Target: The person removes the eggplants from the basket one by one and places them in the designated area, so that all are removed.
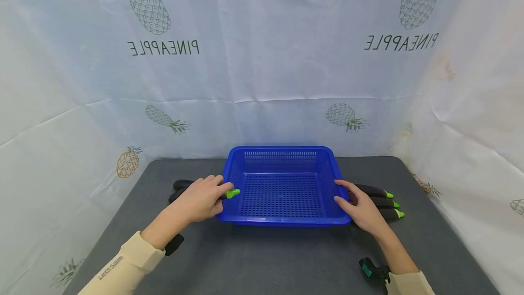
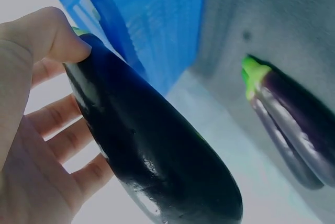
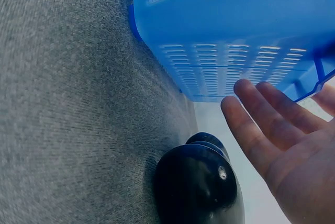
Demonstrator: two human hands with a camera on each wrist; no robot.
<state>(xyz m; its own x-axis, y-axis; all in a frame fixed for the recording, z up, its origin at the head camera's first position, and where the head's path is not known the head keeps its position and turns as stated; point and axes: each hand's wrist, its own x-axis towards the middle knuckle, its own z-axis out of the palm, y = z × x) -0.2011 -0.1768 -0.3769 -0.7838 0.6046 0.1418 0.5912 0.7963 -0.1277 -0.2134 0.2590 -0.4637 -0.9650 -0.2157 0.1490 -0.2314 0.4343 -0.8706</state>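
Observation:
My left hand [image 1: 203, 198] pinches an eggplant [image 2: 152, 140] near its green stem end, with thumb and fingers round it. The green tip [image 1: 233, 193] pokes over the left rim of a blue plastic basket [image 1: 282, 220]. Two more eggplants [image 2: 301, 124] lie on the table beside the basket on that side. At the opposite rim is my right hand [image 1: 364, 211], its thumb over the edge and several fingers [image 3: 272, 116] extended along the outer wall below the rim. The basket's slotted floor shows bare in the head view.
Three dark eggplants [image 1: 382, 203] lie side by side at the basket's right, green stems pointing right. The grey table [image 1: 270, 258] ends at a white cloth [image 1: 278, 67] printed with pineapples, which hangs behind and at both sides.

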